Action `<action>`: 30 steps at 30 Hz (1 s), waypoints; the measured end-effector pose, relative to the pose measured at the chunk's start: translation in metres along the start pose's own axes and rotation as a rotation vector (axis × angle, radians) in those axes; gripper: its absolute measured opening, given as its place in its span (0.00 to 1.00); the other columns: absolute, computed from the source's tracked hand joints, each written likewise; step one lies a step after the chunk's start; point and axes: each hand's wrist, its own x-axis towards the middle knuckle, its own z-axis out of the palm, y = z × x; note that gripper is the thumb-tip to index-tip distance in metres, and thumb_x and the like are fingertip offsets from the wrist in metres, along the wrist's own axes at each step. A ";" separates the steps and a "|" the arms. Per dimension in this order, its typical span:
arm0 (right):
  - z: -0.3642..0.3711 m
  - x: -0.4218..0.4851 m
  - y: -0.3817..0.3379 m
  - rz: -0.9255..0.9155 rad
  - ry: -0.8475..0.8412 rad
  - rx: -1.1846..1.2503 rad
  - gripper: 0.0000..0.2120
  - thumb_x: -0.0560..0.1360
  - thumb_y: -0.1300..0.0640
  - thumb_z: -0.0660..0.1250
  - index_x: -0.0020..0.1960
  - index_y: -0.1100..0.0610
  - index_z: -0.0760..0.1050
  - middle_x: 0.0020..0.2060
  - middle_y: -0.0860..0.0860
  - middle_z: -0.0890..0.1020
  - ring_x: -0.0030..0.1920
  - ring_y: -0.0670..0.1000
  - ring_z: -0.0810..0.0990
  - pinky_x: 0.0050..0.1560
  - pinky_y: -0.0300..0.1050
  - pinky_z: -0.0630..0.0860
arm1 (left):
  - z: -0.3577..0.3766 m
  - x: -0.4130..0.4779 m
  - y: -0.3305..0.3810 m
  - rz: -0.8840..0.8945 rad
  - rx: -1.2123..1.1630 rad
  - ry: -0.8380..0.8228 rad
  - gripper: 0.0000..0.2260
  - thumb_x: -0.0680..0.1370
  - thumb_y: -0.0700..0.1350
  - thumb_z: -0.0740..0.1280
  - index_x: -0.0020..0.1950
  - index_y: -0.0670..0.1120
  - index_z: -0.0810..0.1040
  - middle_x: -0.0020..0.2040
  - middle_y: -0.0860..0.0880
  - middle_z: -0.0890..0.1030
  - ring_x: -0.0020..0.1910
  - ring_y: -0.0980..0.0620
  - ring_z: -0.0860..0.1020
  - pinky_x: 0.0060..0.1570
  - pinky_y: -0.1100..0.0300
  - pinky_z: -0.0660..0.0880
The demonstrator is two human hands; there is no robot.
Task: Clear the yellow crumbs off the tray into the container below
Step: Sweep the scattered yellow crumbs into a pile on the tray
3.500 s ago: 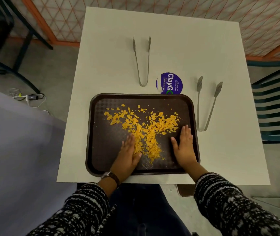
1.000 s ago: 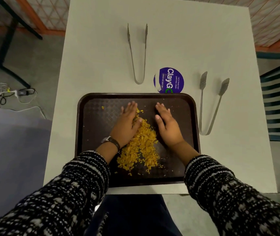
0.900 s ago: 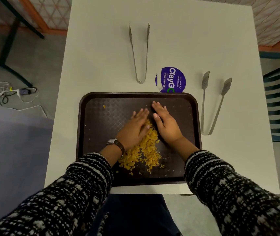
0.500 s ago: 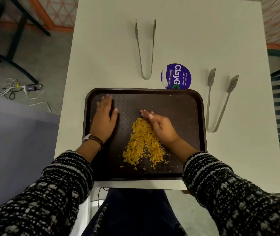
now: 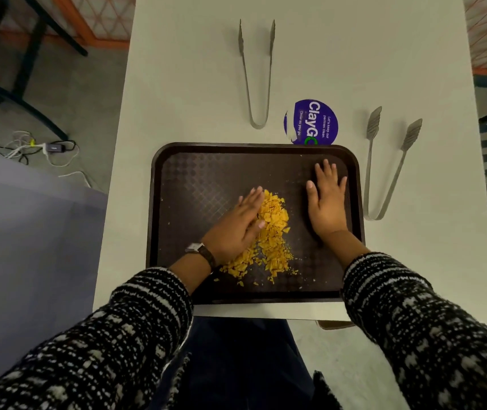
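Lying heaped on the tray toward its near rim, the crumbs look light, dry and brittle: nothing to grip, better swept with a flat palm edge, gently, or they scatter. The left hand lies flat, fingers straight, against the heap's left side; the right hand rests spread on bare tray, holding nothing. The tray sits on the bench.

Looks like an office pantry or canteen: a purple ClayGo sticker on the white counter reads "Let's keep our pantries clean", beside a brown cafeteria tray, plain tongs and slotted tongs.
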 end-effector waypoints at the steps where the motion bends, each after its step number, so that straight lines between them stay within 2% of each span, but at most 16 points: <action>1: 0.004 0.000 -0.004 -0.009 -0.016 -0.023 0.29 0.79 0.45 0.46 0.74 0.59 0.60 0.76 0.57 0.57 0.77 0.54 0.49 0.75 0.54 0.39 | -0.002 -0.003 0.002 -0.002 -0.033 0.031 0.25 0.81 0.47 0.52 0.76 0.45 0.45 0.74 0.54 0.44 0.74 0.58 0.42 0.74 0.60 0.42; 5: 0.024 -0.011 -0.029 -0.148 -0.122 -0.037 0.30 0.78 0.43 0.46 0.74 0.59 0.59 0.75 0.56 0.58 0.77 0.52 0.50 0.75 0.54 0.38 | -0.023 -0.014 -0.018 -0.121 -0.043 0.279 0.25 0.81 0.48 0.52 0.76 0.45 0.48 0.74 0.54 0.45 0.74 0.57 0.44 0.74 0.58 0.44; 7: 0.030 -0.021 -0.043 -0.248 -0.226 0.055 0.29 0.78 0.44 0.47 0.73 0.59 0.61 0.74 0.55 0.61 0.76 0.50 0.53 0.76 0.53 0.42 | -0.035 -0.020 -0.038 -0.228 0.019 0.431 0.25 0.80 0.49 0.52 0.76 0.43 0.49 0.77 0.48 0.47 0.76 0.53 0.44 0.74 0.56 0.41; 9: 0.030 -0.028 -0.052 -0.291 -0.295 0.199 0.28 0.78 0.46 0.48 0.71 0.61 0.65 0.72 0.56 0.66 0.74 0.48 0.58 0.77 0.50 0.46 | -0.044 -0.024 -0.056 -0.357 0.079 0.510 0.25 0.81 0.48 0.52 0.76 0.42 0.49 0.77 0.43 0.47 0.77 0.48 0.45 0.74 0.54 0.41; 11: 0.026 -0.031 -0.052 -0.293 -0.249 0.271 0.26 0.79 0.48 0.49 0.69 0.62 0.68 0.70 0.56 0.69 0.72 0.47 0.61 0.76 0.46 0.49 | -0.046 -0.027 -0.064 -0.440 0.138 0.494 0.26 0.81 0.49 0.52 0.76 0.41 0.48 0.77 0.42 0.47 0.77 0.47 0.44 0.75 0.53 0.41; 13: 0.018 -0.026 -0.045 -0.255 -0.120 0.268 0.25 0.79 0.49 0.49 0.68 0.62 0.70 0.69 0.57 0.71 0.72 0.48 0.62 0.76 0.46 0.49 | -0.040 -0.026 -0.067 -0.465 0.223 0.444 0.27 0.81 0.50 0.52 0.75 0.40 0.47 0.77 0.41 0.46 0.76 0.46 0.44 0.75 0.53 0.40; 16: 0.006 -0.011 -0.026 -0.153 0.031 0.213 0.25 0.79 0.48 0.50 0.68 0.61 0.70 0.70 0.57 0.69 0.74 0.50 0.59 0.76 0.49 0.46 | -0.029 -0.021 -0.066 -0.497 0.304 0.413 0.29 0.80 0.54 0.50 0.75 0.38 0.48 0.77 0.38 0.48 0.76 0.43 0.44 0.74 0.51 0.40; 18: 0.000 -0.001 -0.015 -0.094 0.048 0.165 0.26 0.79 0.47 0.49 0.70 0.60 0.67 0.72 0.57 0.66 0.75 0.51 0.56 0.76 0.50 0.44 | -0.026 -0.016 -0.063 -0.507 0.323 0.417 0.31 0.79 0.56 0.47 0.75 0.38 0.48 0.77 0.38 0.48 0.76 0.43 0.44 0.74 0.50 0.39; 21: -0.001 0.008 -0.008 -0.057 0.001 0.127 0.26 0.79 0.46 0.50 0.72 0.59 0.64 0.74 0.56 0.63 0.76 0.52 0.54 0.76 0.50 0.42 | -0.019 -0.010 -0.053 -0.378 0.273 0.382 0.33 0.77 0.59 0.44 0.75 0.39 0.49 0.77 0.40 0.49 0.76 0.46 0.45 0.73 0.53 0.37; 25: 0.014 0.004 -0.020 -0.137 -0.080 0.088 0.29 0.77 0.43 0.49 0.73 0.59 0.63 0.74 0.56 0.63 0.76 0.53 0.54 0.75 0.52 0.41 | -0.001 -0.002 -0.031 -0.100 0.203 0.192 0.38 0.75 0.66 0.41 0.76 0.41 0.48 0.77 0.43 0.48 0.76 0.51 0.43 0.72 0.61 0.32; 28: 0.028 -0.007 -0.037 -0.253 -0.182 0.089 0.30 0.77 0.43 0.50 0.73 0.59 0.62 0.74 0.56 0.63 0.76 0.50 0.54 0.76 0.54 0.42 | 0.007 0.003 -0.012 -0.004 0.010 0.080 0.35 0.76 0.62 0.49 0.76 0.41 0.48 0.77 0.44 0.50 0.76 0.51 0.46 0.75 0.55 0.39; 30: 0.034 -0.014 -0.047 -0.318 -0.286 0.173 0.29 0.77 0.44 0.51 0.72 0.60 0.64 0.72 0.56 0.67 0.75 0.49 0.57 0.76 0.53 0.44 | 0.004 0.001 -0.007 0.027 -0.074 0.115 0.33 0.77 0.57 0.51 0.75 0.40 0.49 0.77 0.44 0.51 0.77 0.50 0.49 0.75 0.55 0.41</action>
